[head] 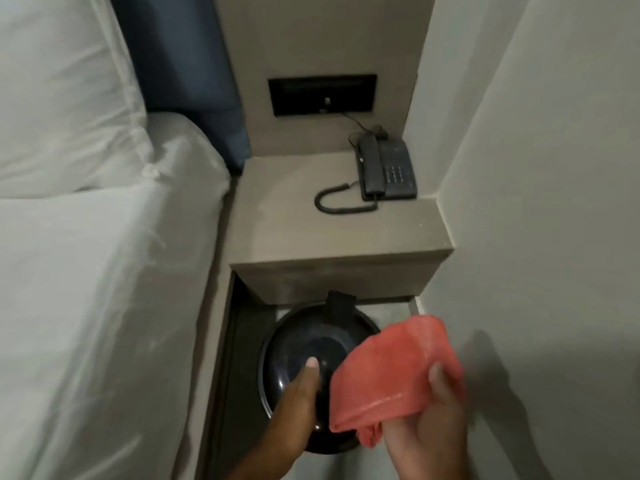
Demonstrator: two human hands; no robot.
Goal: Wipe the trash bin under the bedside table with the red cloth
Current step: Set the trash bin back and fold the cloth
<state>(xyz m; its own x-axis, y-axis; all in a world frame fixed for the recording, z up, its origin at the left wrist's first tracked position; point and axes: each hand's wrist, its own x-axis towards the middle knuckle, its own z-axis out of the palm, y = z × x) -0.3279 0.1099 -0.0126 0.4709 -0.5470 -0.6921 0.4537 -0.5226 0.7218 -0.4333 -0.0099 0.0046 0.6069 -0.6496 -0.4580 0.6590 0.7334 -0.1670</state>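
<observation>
Head view: grey bedside surface (294, 216) wedged between bed (86, 271) with white sheets and pale wall (554, 168). Dark phone (386, 173) sits at its back right, coiled cord in front. Black wall panel (322, 95) above. Round black trash bin (304, 344) on the floor, half under the surface, lid shut, contents hidden. Left hand (298, 407) rests on the lid. Right hand (429, 427) grips red cloth (391, 368), over the bin's right edge.

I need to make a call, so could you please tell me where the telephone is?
The telephone sits at the back right of the bedside table, below the dark wall panel.
</observation>
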